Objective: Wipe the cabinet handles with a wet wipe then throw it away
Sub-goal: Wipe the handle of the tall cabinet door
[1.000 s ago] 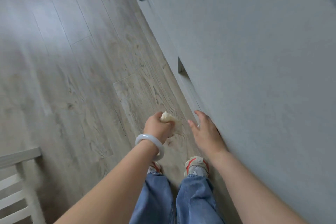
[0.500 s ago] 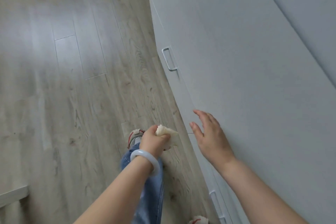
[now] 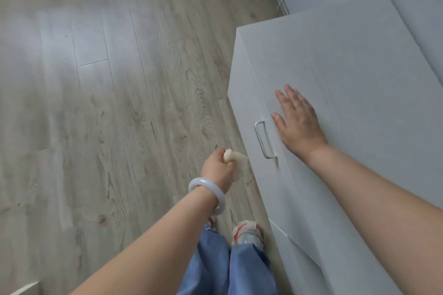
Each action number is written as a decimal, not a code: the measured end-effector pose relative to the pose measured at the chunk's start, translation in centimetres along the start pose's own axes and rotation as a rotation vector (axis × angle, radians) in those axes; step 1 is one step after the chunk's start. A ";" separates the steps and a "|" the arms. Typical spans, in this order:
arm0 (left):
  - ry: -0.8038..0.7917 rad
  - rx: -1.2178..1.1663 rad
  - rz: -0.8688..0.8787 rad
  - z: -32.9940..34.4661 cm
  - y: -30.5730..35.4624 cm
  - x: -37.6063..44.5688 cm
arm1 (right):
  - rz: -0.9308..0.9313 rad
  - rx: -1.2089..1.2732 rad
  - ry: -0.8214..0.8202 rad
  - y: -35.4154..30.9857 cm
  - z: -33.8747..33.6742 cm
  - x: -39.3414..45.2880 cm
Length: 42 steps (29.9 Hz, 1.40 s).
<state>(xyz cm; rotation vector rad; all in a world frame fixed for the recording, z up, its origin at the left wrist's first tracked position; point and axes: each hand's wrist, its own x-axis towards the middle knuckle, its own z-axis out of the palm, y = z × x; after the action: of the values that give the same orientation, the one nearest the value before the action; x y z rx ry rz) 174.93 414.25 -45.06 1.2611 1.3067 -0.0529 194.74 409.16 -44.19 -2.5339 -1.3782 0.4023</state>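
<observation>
The left hand (image 3: 217,167) clenches a crumpled wet wipe (image 3: 233,160) just left of the metal cabinet handle (image 3: 263,139), over the wooden floor (image 3: 119,103). The right hand (image 3: 297,122), fingers straight and relaxed, lies over the white cabinet (image 3: 347,79) top, just right of that handle.

Illumination is soft, diffuse daylight, with a broad pale glare patch on the wooden floor (image 3: 96,60) at far left that washes out the plank grain. Shadows are faint, limited to a thin one beside the cabinet handle (image 3: 263,140). Focus is slightly soft overall, and wide-angle distortion bends straight lines near the edges.
</observation>
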 end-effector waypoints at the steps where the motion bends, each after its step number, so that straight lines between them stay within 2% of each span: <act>1: 0.012 0.030 0.014 0.6 0.4 0.6 | -0.010 -0.035 -0.002 0.6 0.3 0.9; 8: 0.219 0.008 -0.046 3.9 3.3 4.7 | -0.078 -0.198 0.145 2.9 3.6 1.1; 12: 0.263 0.001 -0.089 4.8 4.8 7.7 | -0.094 -0.200 0.158 3.0 3.7 1.3; 15: 0.132 -0.041 -0.086 5.6 5.7 9.3 | -0.098 -0.208 0.166 3.0 3.8 1.3; 20: -0.207 -0.615 -0.198 4.9 6.3 9.3 | -0.101 -0.226 0.160 3.2 3.7 1.4; 23: -0.194 -0.824 -0.293 4.5 5.5 9.4 | -0.098 -0.224 0.162 3.1 3.8 1.4; 25: -0.132 -0.702 -0.278 4.7 5.1 9.9 | -0.098 -0.223 0.161 3.2 3.7 1.5; 27: -0.102 -0.476 -0.206 5.1 5.2 10.0 | -0.096 -0.229 0.160 3.1 3.7 1.4; 29: -0.072 -0.397 -0.165 5.6 5.3 10.1 | -0.097 -0.230 0.161 3.1 3.7 1.4; 36: 0.089 -0.678 -0.382 7.9 3.8 6.9 | -0.095 -0.233 0.162 3.1 3.8 1.4; 42: 0.146 -0.668 -0.326 7.5 3.7 6.7 | -0.094 -0.236 0.164 3.0 3.8 1.5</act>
<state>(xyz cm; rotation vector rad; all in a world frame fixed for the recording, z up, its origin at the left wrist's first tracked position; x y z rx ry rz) 184.78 414.44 -49.34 0.4873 1.4789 0.2326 196.57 409.09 -48.90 -2.6007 -1.5534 0.0133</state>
